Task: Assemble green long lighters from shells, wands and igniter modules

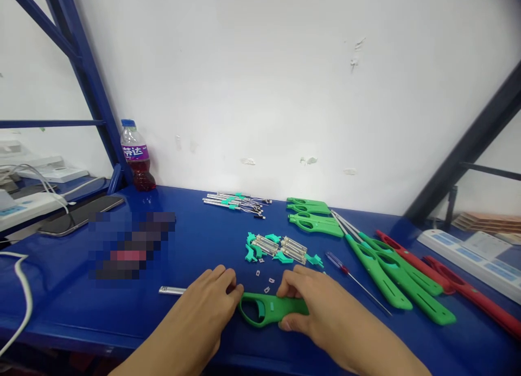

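Left hand [211,300]: clasping one green lighter [275,309], bottom centre
Right hand [315,297]: gripping its broad end
Screwdriver [344,269]: one, lying centre-right

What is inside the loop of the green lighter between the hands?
A teal trigger shows there, with blue table beyond. What lies within the lighter cannot be seen: its green outside covers it. The left hand and right hand also cover parts.
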### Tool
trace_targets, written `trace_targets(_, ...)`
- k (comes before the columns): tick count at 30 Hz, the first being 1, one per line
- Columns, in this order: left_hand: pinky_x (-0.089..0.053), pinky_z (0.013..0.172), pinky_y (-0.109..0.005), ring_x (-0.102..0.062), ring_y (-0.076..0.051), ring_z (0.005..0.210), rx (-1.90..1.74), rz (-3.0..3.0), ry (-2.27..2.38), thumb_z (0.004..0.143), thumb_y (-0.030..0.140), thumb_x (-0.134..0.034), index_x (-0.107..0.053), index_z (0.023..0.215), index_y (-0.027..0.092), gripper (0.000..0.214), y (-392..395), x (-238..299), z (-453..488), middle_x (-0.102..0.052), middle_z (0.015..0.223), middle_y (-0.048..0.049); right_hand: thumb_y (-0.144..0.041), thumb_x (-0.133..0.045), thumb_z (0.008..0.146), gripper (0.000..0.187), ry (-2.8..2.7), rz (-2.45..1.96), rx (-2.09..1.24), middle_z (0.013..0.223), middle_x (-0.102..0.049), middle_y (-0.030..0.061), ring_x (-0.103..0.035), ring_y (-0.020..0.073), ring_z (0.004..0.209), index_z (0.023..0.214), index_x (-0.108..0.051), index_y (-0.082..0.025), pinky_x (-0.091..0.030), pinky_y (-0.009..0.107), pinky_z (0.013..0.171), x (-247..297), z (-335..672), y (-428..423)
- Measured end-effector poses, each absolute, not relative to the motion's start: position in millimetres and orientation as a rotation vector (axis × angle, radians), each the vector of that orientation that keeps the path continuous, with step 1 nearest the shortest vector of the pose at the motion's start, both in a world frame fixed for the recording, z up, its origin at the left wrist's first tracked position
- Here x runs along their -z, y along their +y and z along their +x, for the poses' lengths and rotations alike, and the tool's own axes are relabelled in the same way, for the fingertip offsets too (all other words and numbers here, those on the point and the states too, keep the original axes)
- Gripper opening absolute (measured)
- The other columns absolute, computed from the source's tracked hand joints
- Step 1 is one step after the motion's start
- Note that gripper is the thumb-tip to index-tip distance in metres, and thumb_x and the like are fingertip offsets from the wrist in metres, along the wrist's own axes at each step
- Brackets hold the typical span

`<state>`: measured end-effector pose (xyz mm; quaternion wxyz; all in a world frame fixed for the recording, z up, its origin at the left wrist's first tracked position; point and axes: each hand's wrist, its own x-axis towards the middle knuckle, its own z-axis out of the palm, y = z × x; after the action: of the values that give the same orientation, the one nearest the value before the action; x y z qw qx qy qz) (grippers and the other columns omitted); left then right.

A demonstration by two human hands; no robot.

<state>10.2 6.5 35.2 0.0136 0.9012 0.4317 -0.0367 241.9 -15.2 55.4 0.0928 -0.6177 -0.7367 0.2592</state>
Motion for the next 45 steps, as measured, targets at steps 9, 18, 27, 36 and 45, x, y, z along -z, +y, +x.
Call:
trace_targets(9, -0.049, 0.095, -0.046, -0.066, -0.028, 0.101, -0.322, 2.835, 1.216, 0.091, -0.01, -0.043, -0.068, 0.11, 0.024, 0.046, 1, -17, -16, -0.067, 0.113, -0.0052, -0.029, -0.082, 0.084, 0.021, -2.237, -1.825, -0.797, 0.104, -0.071, -0.0027, -0.065, 0.0235, 0.094, 0.099, -0.068, -0.029, -0.039, 0.033, 0.077, -61, 244, -25)
trace_targets(18, -0.044, 0.084, -0.039, -0.062, -0.025, 0.097, -0.56, 2.673, 1.196, 0.107, 0.012, -0.047, -0.059, 0.121, 0.032, 0.027, 15, -27, -36, -0.061, 0.116, 0.0, -0.052, -0.062, 0.105, 0.027, -2.267, -1.579, -0.732, 0.099, -0.072, -0.0039, -0.064, 0.0219, 0.097, 0.096, -0.066, -0.028, -0.039, 0.03, 0.076, -71, 251, -27)
trace_targets(27, -0.048, 0.095, -0.041, -0.061, -0.027, 0.113, -0.843, 2.72, 1.158, 0.107, 0.021, -0.055, -0.057, 0.134, 0.037, 0.032, 13, -36, -33, -0.062, 0.128, -0.0022, -0.046, -0.056, 0.108, 0.032, -2.285, -1.484, -0.448, 0.082, -0.072, -0.005, -0.063, 0.0194, 0.078, 0.085, -0.065, -0.027, -0.037, 0.031, 0.071, -79, 253, -28)
trace_targets(36, -0.047, 0.1, -0.044, -0.064, -0.028, 0.112, -1.018, 2.824, 1.192, 0.103, 0.022, -0.066, -0.068, 0.125, 0.031, 0.024, 30, -47, -50, -0.072, 0.12, -0.003, -0.052, -0.053, 0.107, 0.039, -2.207, -1.524, -0.312, 0.088, -0.081, 0.0012, -0.075, 0.0277, 0.09, 0.088, -0.079, -0.03, -0.051, 0.033, 0.071, -88, 271, -33)
trace_targets(45, -0.048, 0.082, -0.034, -0.065, -0.021, 0.092, -1.104, 2.797, 0.971, 0.115, 0.025, -0.051, -0.064, 0.122, 0.029, 0.016, 15, -49, -26, -0.074, 0.109, 0.0007, -0.061, -0.061, 0.1, 0.035, -2.044, -1.546, -0.265, 0.115, -0.084, 0.0001, -0.076, 0.0297, 0.103, 0.099, -0.085, -0.035, -0.06, 0.033, 0.077, -79, 265, -41)
